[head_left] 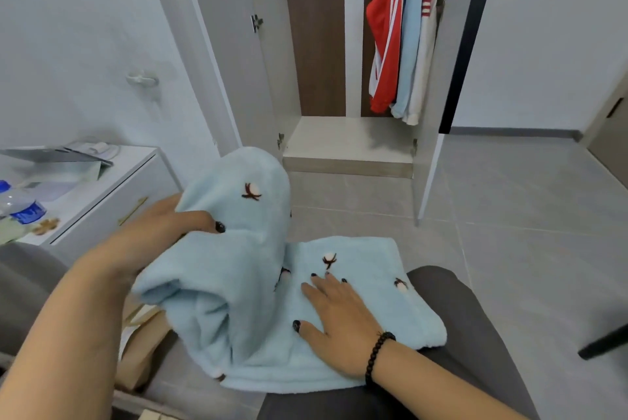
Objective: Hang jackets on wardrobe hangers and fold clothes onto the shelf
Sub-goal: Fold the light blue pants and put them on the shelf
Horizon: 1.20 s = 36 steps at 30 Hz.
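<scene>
Nearest, right hand [334,319] presses flat on the light-blue fleece garment [356,287] lying across the lap, long axis left-right. Left hand [170,231] grips its raised left part, folding rightward. Beyond, open wardrobe [346,144] with hung jackets [401,28].

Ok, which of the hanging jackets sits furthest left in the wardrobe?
The red jacket with white stripes; the light blue jacket and white jacket hang to its right.

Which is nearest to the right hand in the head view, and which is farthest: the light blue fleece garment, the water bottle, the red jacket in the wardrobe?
1. Light blue fleece garment: directly under the right hand, on the lap.
2. Water bottle: far left, on the white cabinet.
3. Red jacket: hanging in the wardrobe, ahead.
</scene>
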Motion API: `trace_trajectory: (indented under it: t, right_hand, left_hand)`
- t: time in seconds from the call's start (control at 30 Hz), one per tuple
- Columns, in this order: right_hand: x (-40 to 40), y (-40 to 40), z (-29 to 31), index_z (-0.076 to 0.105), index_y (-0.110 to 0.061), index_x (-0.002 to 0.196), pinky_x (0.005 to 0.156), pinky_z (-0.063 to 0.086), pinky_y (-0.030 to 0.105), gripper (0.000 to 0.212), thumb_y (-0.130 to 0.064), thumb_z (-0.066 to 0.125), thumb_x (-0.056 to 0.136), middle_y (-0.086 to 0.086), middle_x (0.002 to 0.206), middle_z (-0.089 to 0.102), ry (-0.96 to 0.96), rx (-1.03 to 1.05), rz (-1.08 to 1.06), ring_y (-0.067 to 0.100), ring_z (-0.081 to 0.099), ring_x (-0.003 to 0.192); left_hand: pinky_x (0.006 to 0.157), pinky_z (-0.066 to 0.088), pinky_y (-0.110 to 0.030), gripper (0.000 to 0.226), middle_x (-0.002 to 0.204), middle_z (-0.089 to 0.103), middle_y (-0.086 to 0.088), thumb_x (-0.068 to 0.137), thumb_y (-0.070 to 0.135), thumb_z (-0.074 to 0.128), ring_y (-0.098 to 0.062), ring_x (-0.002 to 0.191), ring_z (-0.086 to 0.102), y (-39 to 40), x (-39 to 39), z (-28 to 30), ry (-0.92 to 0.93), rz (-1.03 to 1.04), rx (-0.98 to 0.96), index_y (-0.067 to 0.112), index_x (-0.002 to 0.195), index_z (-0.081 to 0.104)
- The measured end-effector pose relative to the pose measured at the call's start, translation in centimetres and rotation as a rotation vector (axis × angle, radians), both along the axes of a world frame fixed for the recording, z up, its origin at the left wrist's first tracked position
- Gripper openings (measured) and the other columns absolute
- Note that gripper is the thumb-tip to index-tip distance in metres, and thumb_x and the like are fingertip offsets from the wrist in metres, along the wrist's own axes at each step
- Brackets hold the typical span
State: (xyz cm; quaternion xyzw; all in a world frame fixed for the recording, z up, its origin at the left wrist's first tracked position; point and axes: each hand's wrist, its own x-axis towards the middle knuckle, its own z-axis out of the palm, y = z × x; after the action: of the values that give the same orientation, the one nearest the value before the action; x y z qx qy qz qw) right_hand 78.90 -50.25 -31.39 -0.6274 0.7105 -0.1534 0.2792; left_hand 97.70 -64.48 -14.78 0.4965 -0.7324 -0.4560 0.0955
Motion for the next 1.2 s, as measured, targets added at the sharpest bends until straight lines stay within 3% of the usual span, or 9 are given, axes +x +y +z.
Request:
trace_trajectory:
  t: [0.17, 0.23, 0.33, 0.5, 0.67, 0.77, 0.87, 1.03, 1.2]
  right_hand:
    - [-2.9, 0.2, 2.1, 0.062, -0.023, 0.109, 0.094, 0.050, 0.030, 0.016, -0.023, 0.050, 0.098, -0.001, 0.119, 0.064, -1.096, -0.150, -0.599, 0.015, 0.062, 0.107]
    - [-4.9, 0.2, 2.7, 0.059, -0.016, 0.111, 0.076, 0.054, 0.036, 0.025, -0.034, 0.046, 0.098, 0.008, 0.111, 0.064, -1.353, -0.140, -0.756, 0.025, 0.065, 0.091]
    - [-7.3, 0.7, 3.4, 0.064, -0.007, 0.107, 0.063, 0.048, 0.033, 0.045, -0.047, 0.048, 0.093, 0.010, 0.085, 0.066, -1.457, -0.091, -0.814, 0.023, 0.058, 0.069]
    - [-9.3, 1.4, 3.1, 0.070, -0.008, 0.111, 0.096, 0.050, 0.047, 0.052, -0.045, 0.072, 0.076, 0.017, 0.107, 0.070, -1.271, 0.085, -0.651, 0.032, 0.067, 0.099]
    - [-9.6, 0.0, 4.0, 0.064, -0.008, 0.112, 0.075, 0.058, 0.036, 0.042, -0.015, 0.079, 0.073, 0.010, 0.102, 0.073, -1.005, 0.028, -0.667, 0.025, 0.071, 0.090]
    - [-10.7, -1.2, 6.2, 0.064, -0.010, 0.110, 0.071, 0.058, 0.035, 0.039, -0.005, 0.076, 0.074, 0.008, 0.104, 0.072, -1.045, -0.101, -0.633, 0.024, 0.070, 0.091]
    - [-13.2, -2.0, 7.6, 0.060, -0.015, 0.114, 0.069, 0.055, 0.034, 0.041, -0.005, 0.074, 0.077, 0.006, 0.106, 0.069, -1.030, -0.146, -0.652, 0.024, 0.068, 0.092]
    - [-14.2, -1.3, 4.1, 0.056, -0.008, 0.122, 0.080, 0.053, 0.034, 0.047, -0.020, 0.071, 0.080, 0.006, 0.115, 0.065, -0.490, 0.269, -0.592, 0.021, 0.062, 0.095]
    - [-12.9, -3.6, 6.7, 0.024, -0.018, 0.145, 0.100, 0.042, 0.038, 0.081, -0.021, 0.069, 0.078, 0.007, 0.142, 0.033, 0.042, 0.107, -0.396, 0.028, 0.038, 0.128]
  left_hand:
    - [0.088, 0.043, -0.029, 0.058, 0.127, 0.057, 0.012, 0.073, 0.052, 0.065, -0.011, 0.108, 0.055, 2.7, -6.5, 1.7, -0.400, -0.207, -0.255, 0.042, 0.128, 0.049]
    - [0.099, 0.044, -0.034, 0.066, 0.140, 0.049, 0.008, 0.080, 0.052, 0.059, -0.016, 0.118, 0.053, 4.1, -9.5, 0.6, -0.417, -0.279, -0.272, 0.040, 0.141, 0.037]
    - [0.085, 0.057, -0.033, 0.052, 0.132, 0.055, 0.003, 0.091, 0.035, 0.053, -0.020, 0.089, 0.071, 6.9, -13.0, -2.4, -0.199, -0.289, 0.024, 0.032, 0.141, 0.040]
    - [0.080, 0.059, -0.034, 0.038, 0.128, 0.059, 0.001, 0.094, 0.006, 0.041, -0.018, 0.083, 0.074, 8.0, -13.5, -7.0, 0.078, -0.267, 0.216, 0.022, 0.127, 0.050]
    - [0.090, 0.054, -0.030, 0.042, 0.120, 0.065, 0.006, 0.091, -0.005, 0.047, -0.003, 0.095, 0.068, 7.5, -10.7, -8.7, 0.353, -0.059, -0.041, 0.027, 0.116, 0.059]
    - [0.101, 0.033, -0.013, 0.040, 0.138, 0.044, 0.025, 0.096, 0.017, 0.051, 0.010, 0.117, 0.043, 7.5, -9.1, -9.4, 0.201, -0.022, -0.317, 0.036, 0.132, 0.048]
    - [0.113, 0.016, -0.022, 0.058, 0.153, 0.019, 0.022, 0.097, 0.047, 0.043, 0.000, 0.139, 0.020, 8.1, -8.3, -11.1, 0.028, -0.023, -0.261, 0.035, 0.150, 0.022]
    - [0.117, 0.012, -0.029, 0.075, 0.160, -0.008, 0.017, 0.086, 0.069, 0.030, -0.010, 0.148, 0.006, 10.8, -8.0, -13.9, -0.119, -0.006, -0.200, 0.045, 0.151, 0.000]
    - [0.117, 0.021, -0.032, 0.087, 0.160, 0.003, 0.014, 0.083, 0.068, 0.041, -0.011, 0.146, 0.015, 11.0, -7.8, -13.7, -0.057, 0.125, -0.201, 0.035, 0.153, 0.001]
